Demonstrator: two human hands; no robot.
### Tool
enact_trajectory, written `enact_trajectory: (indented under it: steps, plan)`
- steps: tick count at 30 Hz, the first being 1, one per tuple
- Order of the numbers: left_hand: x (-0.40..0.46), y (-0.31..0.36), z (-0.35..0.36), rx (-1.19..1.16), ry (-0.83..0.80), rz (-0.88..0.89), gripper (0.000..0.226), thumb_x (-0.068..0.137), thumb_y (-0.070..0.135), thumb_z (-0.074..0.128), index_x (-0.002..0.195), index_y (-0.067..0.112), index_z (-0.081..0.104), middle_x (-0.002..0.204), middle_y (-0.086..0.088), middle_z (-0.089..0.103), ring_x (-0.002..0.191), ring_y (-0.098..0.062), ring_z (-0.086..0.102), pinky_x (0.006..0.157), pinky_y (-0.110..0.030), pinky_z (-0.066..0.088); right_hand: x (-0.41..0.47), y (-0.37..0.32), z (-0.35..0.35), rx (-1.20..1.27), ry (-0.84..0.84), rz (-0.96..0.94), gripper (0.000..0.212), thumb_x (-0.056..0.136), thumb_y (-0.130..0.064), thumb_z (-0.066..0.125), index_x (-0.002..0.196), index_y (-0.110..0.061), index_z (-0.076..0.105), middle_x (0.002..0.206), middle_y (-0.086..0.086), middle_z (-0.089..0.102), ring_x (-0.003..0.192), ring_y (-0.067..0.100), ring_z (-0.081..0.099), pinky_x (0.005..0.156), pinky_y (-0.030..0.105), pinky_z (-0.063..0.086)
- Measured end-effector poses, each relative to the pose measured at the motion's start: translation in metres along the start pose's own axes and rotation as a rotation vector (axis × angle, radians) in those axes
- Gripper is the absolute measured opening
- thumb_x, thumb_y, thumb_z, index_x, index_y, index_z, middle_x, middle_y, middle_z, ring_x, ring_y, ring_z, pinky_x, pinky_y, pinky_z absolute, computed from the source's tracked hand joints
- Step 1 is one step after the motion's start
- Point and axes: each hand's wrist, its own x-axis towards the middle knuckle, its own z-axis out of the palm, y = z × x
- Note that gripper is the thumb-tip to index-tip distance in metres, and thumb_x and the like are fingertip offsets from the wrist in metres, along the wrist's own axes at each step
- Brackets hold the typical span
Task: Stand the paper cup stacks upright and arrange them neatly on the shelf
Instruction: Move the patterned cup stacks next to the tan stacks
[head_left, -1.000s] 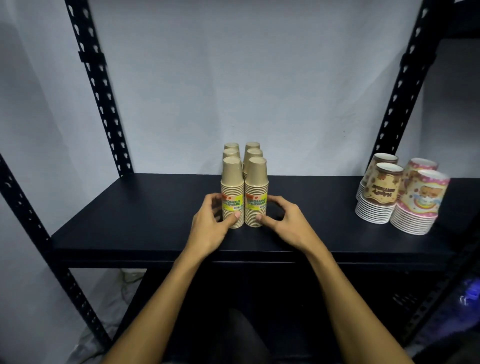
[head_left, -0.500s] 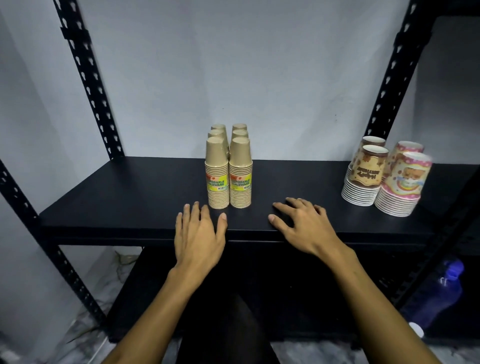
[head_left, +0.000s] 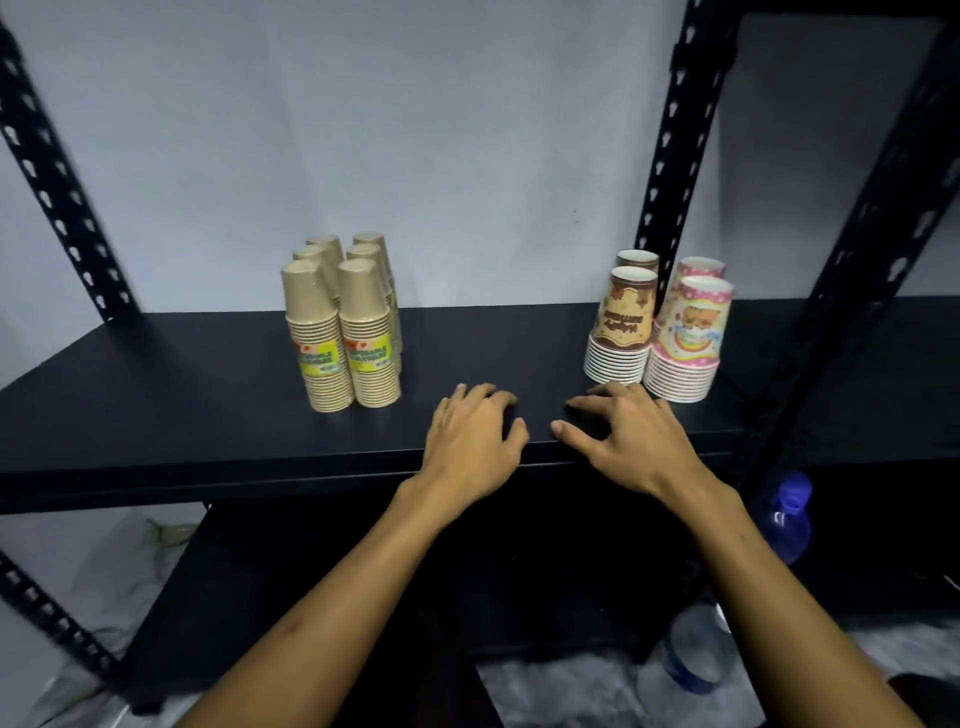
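Both hands hover empty over the shelf front, between two groups of cup stacks.

Left of centre, the brown cup stacks (head_left: 343, 332) stand upright in a tight two-by-three block, yellow labels facing out. The left hand (head_left: 470, 441) and right hand (head_left: 623, 441) sit mid-frame above the shelf (head_left: 156, 405), fingers loosely spread, holding nothing. At right, the printed cup stacks (head_left: 657, 332) stand upright but seem to lean slightly; the likely next step is to cup them low at both sides and square them gently so none tips.
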Motion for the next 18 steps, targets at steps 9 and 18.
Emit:
enact_trajectory:
  steps: [9,18]
  plan:
    - [0.070,0.050,-0.003,-0.071,-0.143,0.055,0.042,0.091,0.052,0.063,0.124,0.027,0.062,0.125,0.003,0.066,0.117,-0.022,0.061,0.096,-0.044,0.050,-0.006,0.051,-0.033,0.198,0.228,0.096,0.028,0.091,-0.036,0.068,0.112,-0.018,0.073,0.113,0.004,0.065,0.110,0.026,0.059,0.090,0.040,0.051]
    - [0.134,0.096,-0.040,-0.305,0.030,0.272,0.072,0.086,0.049,0.073,0.144,0.016,0.043,0.142,-0.010,0.055,0.127,-0.026,0.055,0.100,-0.047,0.050,0.024,0.055,-0.085,0.149,0.573,0.077,0.036,0.094,-0.023,0.062,0.127,-0.008,0.058,0.123,0.012,0.052,0.121,0.028,0.047,0.093,0.029,0.041]
